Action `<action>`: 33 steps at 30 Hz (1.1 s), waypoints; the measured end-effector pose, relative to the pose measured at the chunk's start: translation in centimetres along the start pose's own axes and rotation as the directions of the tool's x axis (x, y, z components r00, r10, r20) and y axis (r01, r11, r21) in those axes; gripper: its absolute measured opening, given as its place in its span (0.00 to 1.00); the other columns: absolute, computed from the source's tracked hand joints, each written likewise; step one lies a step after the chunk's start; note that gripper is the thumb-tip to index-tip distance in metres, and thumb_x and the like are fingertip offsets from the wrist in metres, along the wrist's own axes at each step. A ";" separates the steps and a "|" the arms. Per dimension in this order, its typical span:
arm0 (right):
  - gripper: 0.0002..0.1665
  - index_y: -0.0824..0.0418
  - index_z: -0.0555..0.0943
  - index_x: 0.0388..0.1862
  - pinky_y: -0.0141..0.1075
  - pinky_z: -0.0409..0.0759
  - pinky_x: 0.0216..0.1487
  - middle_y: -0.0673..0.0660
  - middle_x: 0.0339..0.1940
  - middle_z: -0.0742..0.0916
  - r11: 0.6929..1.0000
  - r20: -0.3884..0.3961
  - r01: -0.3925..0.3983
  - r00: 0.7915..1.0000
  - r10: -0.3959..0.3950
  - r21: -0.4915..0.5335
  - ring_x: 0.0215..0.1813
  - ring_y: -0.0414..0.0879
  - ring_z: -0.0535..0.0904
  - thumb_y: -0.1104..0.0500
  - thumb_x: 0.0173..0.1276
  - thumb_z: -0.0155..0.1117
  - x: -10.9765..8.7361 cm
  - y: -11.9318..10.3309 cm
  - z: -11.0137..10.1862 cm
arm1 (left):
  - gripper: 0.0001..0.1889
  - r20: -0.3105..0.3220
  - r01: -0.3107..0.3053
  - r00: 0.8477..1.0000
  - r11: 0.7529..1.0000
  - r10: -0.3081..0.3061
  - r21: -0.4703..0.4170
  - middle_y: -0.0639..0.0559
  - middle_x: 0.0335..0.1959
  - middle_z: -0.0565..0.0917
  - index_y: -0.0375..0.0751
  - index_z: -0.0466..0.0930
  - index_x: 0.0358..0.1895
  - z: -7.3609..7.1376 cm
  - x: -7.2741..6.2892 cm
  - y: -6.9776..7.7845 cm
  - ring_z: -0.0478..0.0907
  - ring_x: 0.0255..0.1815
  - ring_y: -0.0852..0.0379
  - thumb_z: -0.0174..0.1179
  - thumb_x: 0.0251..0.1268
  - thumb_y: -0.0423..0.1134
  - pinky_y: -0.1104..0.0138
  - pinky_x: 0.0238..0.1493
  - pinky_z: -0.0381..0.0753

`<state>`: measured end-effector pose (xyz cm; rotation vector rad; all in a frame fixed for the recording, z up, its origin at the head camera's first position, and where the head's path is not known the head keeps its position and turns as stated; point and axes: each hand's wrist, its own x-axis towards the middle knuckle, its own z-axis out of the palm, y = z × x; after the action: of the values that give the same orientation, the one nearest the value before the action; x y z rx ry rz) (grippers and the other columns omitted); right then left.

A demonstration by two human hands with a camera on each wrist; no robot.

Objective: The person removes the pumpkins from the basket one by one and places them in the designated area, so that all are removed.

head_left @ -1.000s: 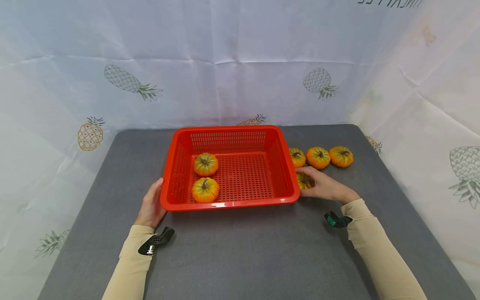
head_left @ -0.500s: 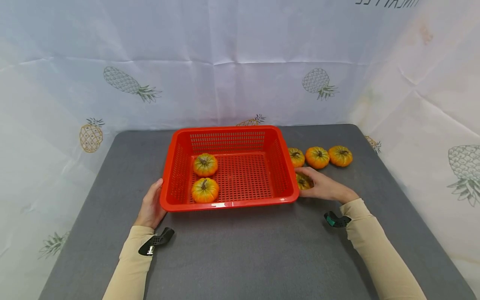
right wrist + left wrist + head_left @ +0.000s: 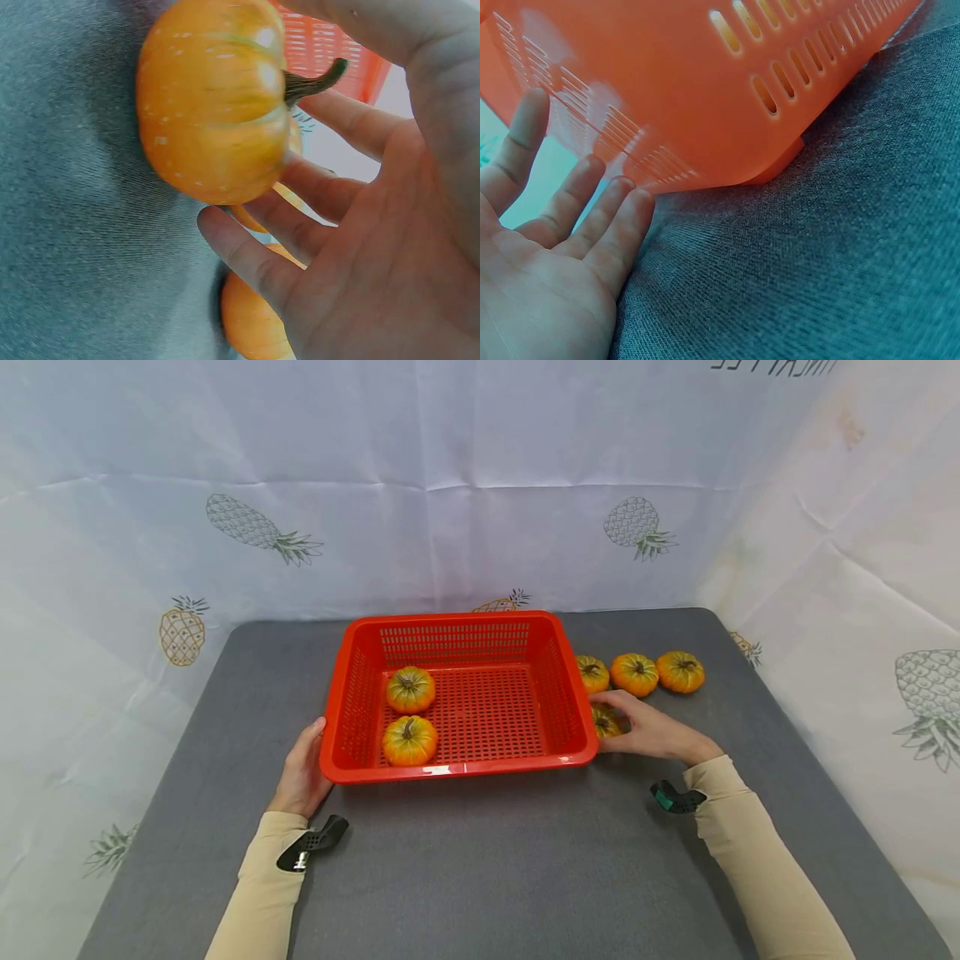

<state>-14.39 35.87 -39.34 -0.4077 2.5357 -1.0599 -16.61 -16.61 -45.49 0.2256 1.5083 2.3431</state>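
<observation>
A red plastic basket [image 3: 480, 768] with slotted walls stands on the grey table, two small orange pumpkins [image 3: 411, 690] at its left end. My left hand [image 3: 302, 772] is at the basket's left side. In the left wrist view, its fingers [image 3: 529, 124] are extended and spread against the slotted wall. My right hand [image 3: 648, 731] is by the basket's right side, around another pumpkin [image 3: 214, 105] on the table. Its fingers [image 3: 247, 251] are spread and fairly straight behind that pumpkin, whose stem points toward the palm. Part of this pumpkin is hidden in the head view.
Three more pumpkins [image 3: 634, 675] lie in a row behind my right hand, the leftmost partly covered by the basket rim. A white cloth [image 3: 465, 543] printed with pineapples hangs behind the grey table [image 3: 480, 877]. Both wrists carry black camera mounts [image 3: 678, 797].
Almost nothing moves. The right hand lifts very slightly at the knuckles beside its pumpkin; the left hand and the basket stay where they were.
</observation>
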 end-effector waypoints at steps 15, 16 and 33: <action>0.35 0.60 0.68 0.74 0.65 0.68 0.70 0.64 0.72 0.74 1.000 -0.083 0.014 0.996 -0.015 -0.011 0.72 0.63 0.68 0.53 0.73 0.66 -0.5 -1.3 -1.5 | 0.21 0.003 -0.001 1.000 1.000 0.001 0.001 0.60 0.48 0.86 0.49 0.75 0.58 0.0 -0.1 0.0 0.83 0.46 0.64 0.34 0.83 0.52 0.69 0.49 0.84; 0.35 0.60 0.68 0.74 0.65 0.67 0.70 0.64 0.72 0.73 1.000 -0.095 0.005 0.995 -0.006 -0.016 0.72 0.63 0.68 0.52 0.73 0.66 -0.5 -1.4 -1.6 | 0.21 0.003 -0.002 1.000 1.000 0.002 0.002 0.60 0.48 0.86 0.49 0.75 0.58 0.0 -0.1 0.0 0.83 0.46 0.64 0.34 0.83 0.52 0.69 0.49 0.84; 0.30 0.55 0.72 0.71 0.60 0.76 0.64 0.61 0.70 0.77 1.000 -0.198 0.016 0.980 -0.020 -0.022 0.66 0.62 0.74 0.50 0.73 0.65 1.1 -4.3 -3.2 | 0.21 0.000 0.005 1.000 1.000 -0.005 0.001 0.61 0.48 0.86 0.50 0.75 0.58 0.1 -0.1 0.1 0.83 0.46 0.64 0.34 0.83 0.52 0.70 0.49 0.84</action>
<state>-16.27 34.48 -34.35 -0.3462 2.7236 -1.1335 -16.46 -16.61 -45.36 0.2211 1.5086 2.3385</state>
